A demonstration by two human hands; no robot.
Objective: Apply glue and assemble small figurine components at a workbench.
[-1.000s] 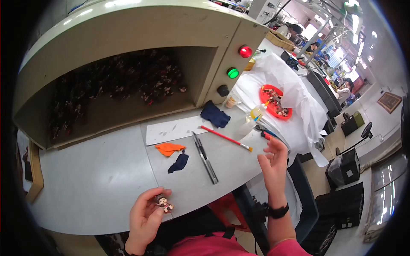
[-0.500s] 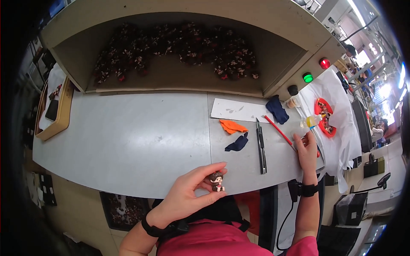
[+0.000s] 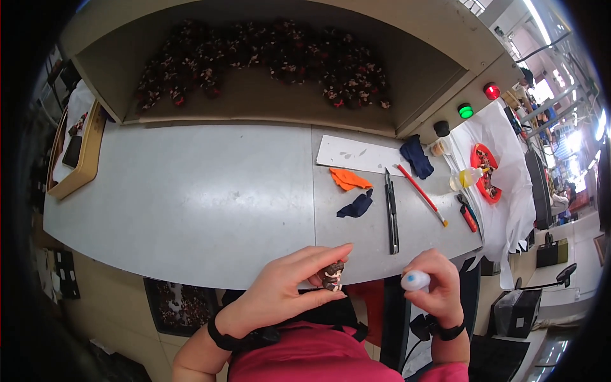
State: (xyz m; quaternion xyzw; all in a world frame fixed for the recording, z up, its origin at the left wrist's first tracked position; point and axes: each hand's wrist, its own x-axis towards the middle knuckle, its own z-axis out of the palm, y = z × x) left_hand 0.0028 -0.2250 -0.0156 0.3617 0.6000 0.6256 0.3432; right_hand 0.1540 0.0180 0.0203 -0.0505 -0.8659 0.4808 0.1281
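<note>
Left hand (image 3: 280,277), low center: thumb and fingers pinch a small brown-haired figurine (image 3: 333,277) near the table's near edge, front turned right. A light grip on its sides should do; leave its face uncovered and don't squeeze small parts. Right hand (image 3: 442,280), just right of it: curled round a whitish bottle (image 3: 415,281), blue tip facing up toward you. Bottle and figurine are apart. Probably best to steady both wrists and go easy on bottle pressure. Whether the tip is capped, can't tell.

Edges, left to right: tan tray (image 3: 93,156) at far left, then a broad stretch of grey table (image 3: 191,204), your widest room to swing. Far side, the cabinet (image 3: 407,108) lip limits reach. Orange cloth (image 3: 349,179) and navy scrap (image 3: 356,205) sit mid-table; the slim black-and-silver tool (image 3: 391,219) points far, so mind your left knuckles. Red brush (image 3: 423,195) and red-handled tool (image 3: 469,218) crowd your right side. Near edge curves under both hands; a dropped piece could go over.
</note>
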